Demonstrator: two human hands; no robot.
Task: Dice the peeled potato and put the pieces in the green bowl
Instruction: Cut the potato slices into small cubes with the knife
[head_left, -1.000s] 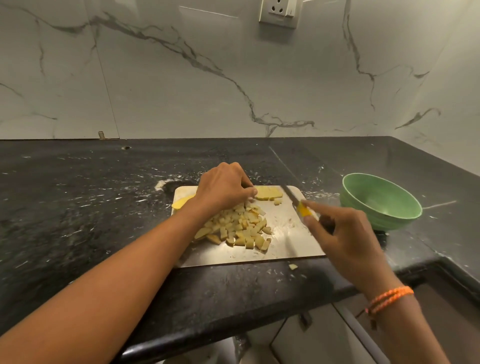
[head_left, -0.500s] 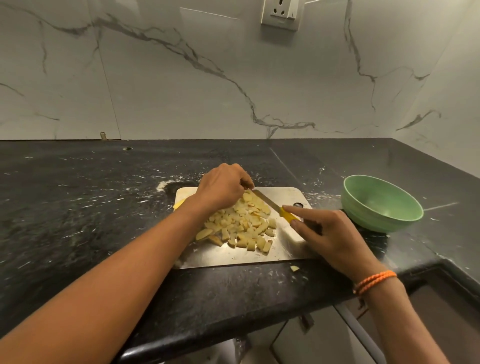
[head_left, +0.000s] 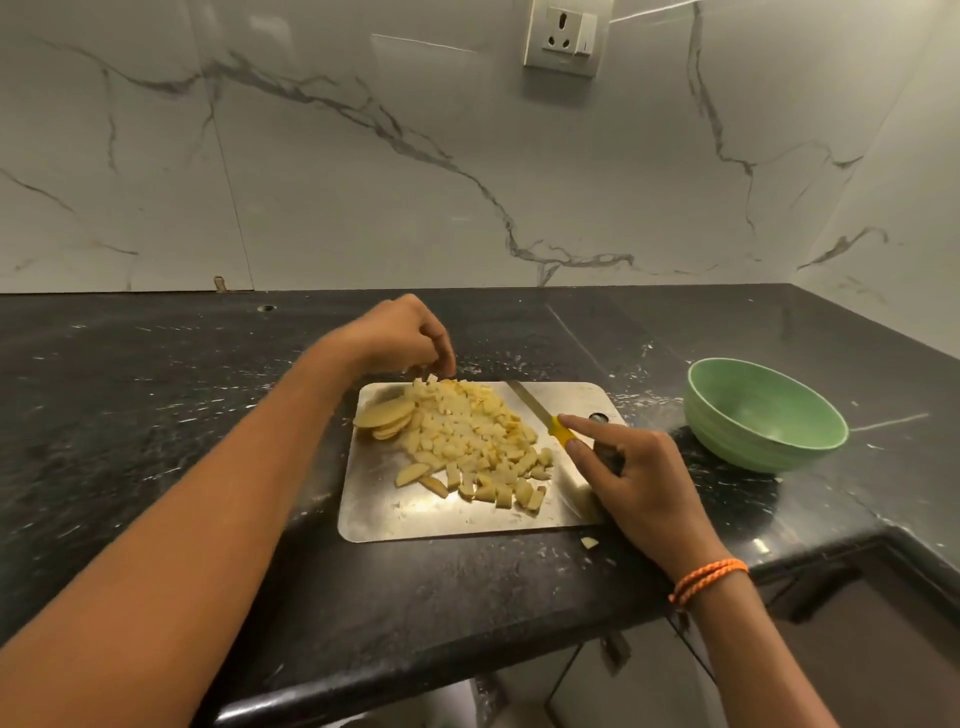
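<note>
Diced potato pieces (head_left: 467, 441) lay heaped on the steel cutting board (head_left: 395, 514), between the hands. The left hand (head_left: 400, 338), fingers curled down, hovered at the heap's far edge; whether it pinched a piece could not be told. The right hand (head_left: 639, 483) gripped the knife (head_left: 540, 410) just right of the heap. The green bowl (head_left: 763, 415) sat farther right.

I see a black counter (head_left: 156, 415) flecked with white scraps, running into a corner on the right. Behind it stands a white marble wall (head_left: 363, 182) with grey veins; a socket (head_left: 563, 39) sits high on it (its switch beside it).
</note>
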